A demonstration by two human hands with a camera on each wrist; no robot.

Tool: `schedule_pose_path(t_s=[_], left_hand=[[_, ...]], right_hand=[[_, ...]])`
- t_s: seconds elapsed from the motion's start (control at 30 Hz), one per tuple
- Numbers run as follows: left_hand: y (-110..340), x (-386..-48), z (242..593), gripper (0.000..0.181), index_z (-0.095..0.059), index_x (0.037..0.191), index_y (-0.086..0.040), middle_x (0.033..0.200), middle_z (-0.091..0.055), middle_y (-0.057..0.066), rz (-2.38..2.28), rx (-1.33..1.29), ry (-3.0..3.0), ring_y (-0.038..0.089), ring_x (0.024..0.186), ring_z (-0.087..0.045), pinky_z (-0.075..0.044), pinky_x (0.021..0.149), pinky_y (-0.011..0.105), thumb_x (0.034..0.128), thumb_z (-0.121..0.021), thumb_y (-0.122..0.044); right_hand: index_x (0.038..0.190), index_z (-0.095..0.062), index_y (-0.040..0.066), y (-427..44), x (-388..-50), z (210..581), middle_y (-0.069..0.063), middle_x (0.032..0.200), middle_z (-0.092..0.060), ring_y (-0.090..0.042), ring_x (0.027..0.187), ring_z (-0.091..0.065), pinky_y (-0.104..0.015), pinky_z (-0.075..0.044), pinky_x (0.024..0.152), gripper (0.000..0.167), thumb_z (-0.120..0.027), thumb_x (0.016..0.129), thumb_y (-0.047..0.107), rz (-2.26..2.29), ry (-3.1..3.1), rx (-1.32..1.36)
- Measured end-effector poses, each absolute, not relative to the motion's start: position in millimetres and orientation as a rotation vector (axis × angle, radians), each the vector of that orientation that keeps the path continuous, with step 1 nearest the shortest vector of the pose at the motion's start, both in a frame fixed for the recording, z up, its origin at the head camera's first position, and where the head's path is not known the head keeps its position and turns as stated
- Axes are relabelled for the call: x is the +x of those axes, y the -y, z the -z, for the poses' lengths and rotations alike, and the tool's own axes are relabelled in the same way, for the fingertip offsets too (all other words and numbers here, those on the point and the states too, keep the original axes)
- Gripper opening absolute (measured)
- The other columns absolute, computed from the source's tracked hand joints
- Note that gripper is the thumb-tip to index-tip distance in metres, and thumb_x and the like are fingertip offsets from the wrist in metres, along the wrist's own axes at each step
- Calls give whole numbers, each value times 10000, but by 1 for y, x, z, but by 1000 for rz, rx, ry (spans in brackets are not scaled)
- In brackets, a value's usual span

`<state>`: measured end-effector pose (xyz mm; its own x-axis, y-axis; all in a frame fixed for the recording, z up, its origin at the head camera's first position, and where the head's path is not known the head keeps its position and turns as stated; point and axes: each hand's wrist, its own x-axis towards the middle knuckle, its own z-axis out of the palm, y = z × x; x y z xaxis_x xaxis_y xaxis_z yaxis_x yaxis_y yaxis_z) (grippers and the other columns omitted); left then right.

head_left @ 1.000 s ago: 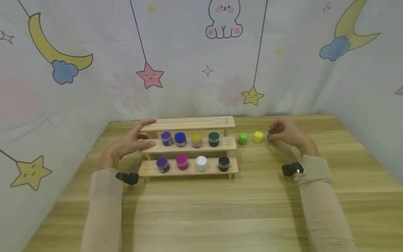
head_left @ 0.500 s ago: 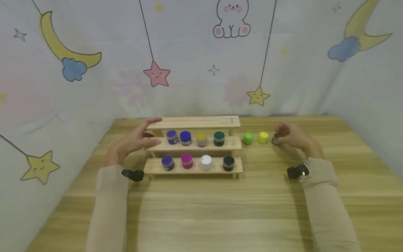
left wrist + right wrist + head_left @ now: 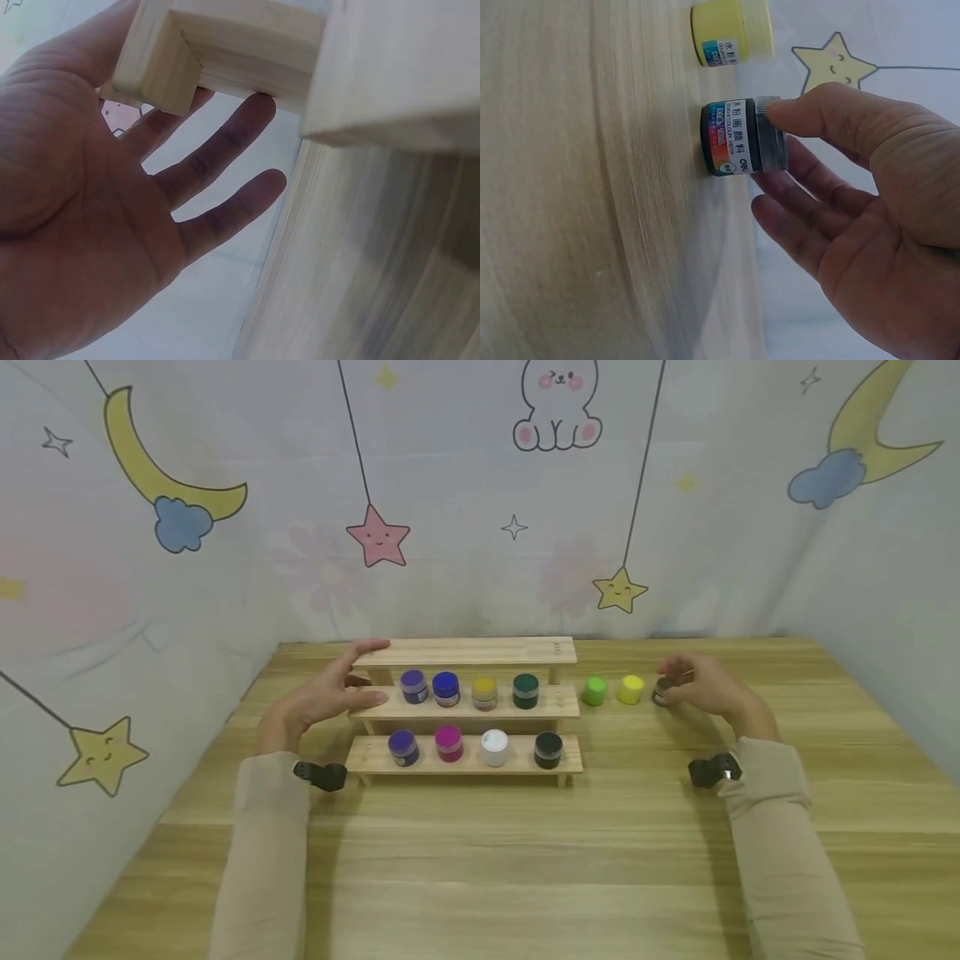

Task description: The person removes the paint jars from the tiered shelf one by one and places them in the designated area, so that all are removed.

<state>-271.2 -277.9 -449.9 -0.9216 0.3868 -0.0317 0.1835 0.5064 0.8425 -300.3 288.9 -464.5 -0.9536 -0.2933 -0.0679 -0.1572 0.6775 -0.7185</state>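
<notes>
A three-tier wooden display rack (image 3: 465,763) stands at the back of the table. My left hand (image 3: 322,695) holds its left end, thumb on the middle tier and index finger at the top tier. In the left wrist view, several fingers (image 3: 225,214) reach past the wooden end. Off to the right, my right hand (image 3: 701,683) pinches the lid of a dark paint jar (image 3: 735,139) between thumb and fingers. That jar is upright, its base at the tabletop; whether it touches is hard to tell. A yellow paint jar (image 3: 631,689) and a green one (image 3: 595,691) stand beside it.
Purple, blue, ochre and dark green jars (image 3: 526,691) stand on the middle tier. On the lowest tier are purple, magenta, white and black jars (image 3: 548,750). The top tier (image 3: 465,650) shows bare wood. A patterned cloth (image 3: 450,460) hangs behind the table.
The whole scene shifts right in the head view as the camera turns slightly. Both hands keep their places at the rack and the dark paint jar.
</notes>
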Motion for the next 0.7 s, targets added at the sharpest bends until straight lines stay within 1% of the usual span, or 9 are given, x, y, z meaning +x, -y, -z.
schedule_pose_path(t_s=[0.23, 0.37, 0.5, 0.7], left_hand=[[278, -270, 448, 837, -196, 1576, -377, 1626, -170, 103, -1377, 499, -2527, 466, 1353, -390, -381, 1018, 658, 935, -728, -294], [278, -270, 447, 828, -205, 1573, -372, 1606, -216, 114, -1384, 496, -2525, 466, 1348, -399, -388, 1013, 656, 936, -726, -284], [277, -271, 447, 829, -209, 1573, -364, 1596, -238, 128, -1391, 488, -2522, 472, 1346, -401, -392, 1013, 653, 934, -731, -281], [275, -270, 447, 830, -209, 1573, -374, 1620, -189, 103, -1392, 463, -2511, 467, 1365, -381, -371, 1028, 660, 933, -733, -296]], right_hand=[[1383, -446, -91, -287, -298, 457, -306, 1359, -502, -434, 1280, -455, -593, -307, 1095, 535, -674, 930, 78, 1167, -2682, -361], [1390, -439, -90, -288, -296, 451, -313, 1379, -484, -448, 1296, -436, -604, -317, 1081, 529, -651, 939, 88, 1170, -2706, -382], [1387, -450, -88, -286, -293, 444, -304, 1391, -480, -445, 1307, -428, -586, -335, 1071, 523, -658, 938, 79, 1190, -2721, -407], [1420, -428, -69, -282, -288, 434, -280, 1425, -463, -427, 1316, -429, -592, -336, 1074, 543, -655, 963, 117, 1200, -2722, -427]])
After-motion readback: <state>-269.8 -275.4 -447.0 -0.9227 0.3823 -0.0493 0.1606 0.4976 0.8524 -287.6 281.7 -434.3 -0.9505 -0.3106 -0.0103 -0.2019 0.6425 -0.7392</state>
